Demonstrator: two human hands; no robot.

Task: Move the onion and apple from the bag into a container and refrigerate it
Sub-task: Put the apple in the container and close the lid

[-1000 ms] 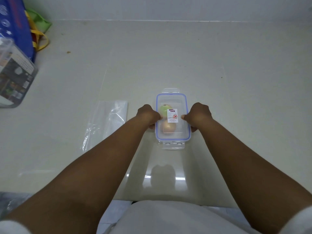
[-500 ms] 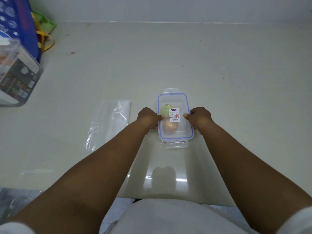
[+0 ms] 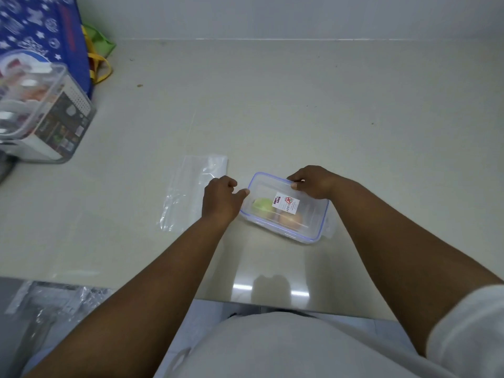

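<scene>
A clear container [image 3: 313, 225] with a blue-rimmed lid and a white sticker lies turned at an angle on the beige counter [image 3: 272, 105]. Through the lid I see the green apple [image 3: 261, 205] and the brown onion [image 3: 290, 219]. My right hand [image 3: 313, 181] grips the container's far edge, thumb on the lid. My left hand [image 3: 221, 199] is at its left end, the thumb touching the rim and the fingers curled. The empty clear plastic bag [image 3: 191, 189] lies flat just left of my left hand.
A large clear lidded box [image 3: 41, 113] with packaged goods sits at the far left. Behind it stand a blue starred bag [image 3: 41, 28] and a green bag with yellow handles [image 3: 98, 50]. The wall runs along the counter's back. Crinkled plastic [image 3: 54, 304] lies below the counter's near-left edge.
The container has been rotated from lengthwise to slanted. My right hand moved from its right side to its far edge; my left hand has loosened at the left end. The view shifted right.
</scene>
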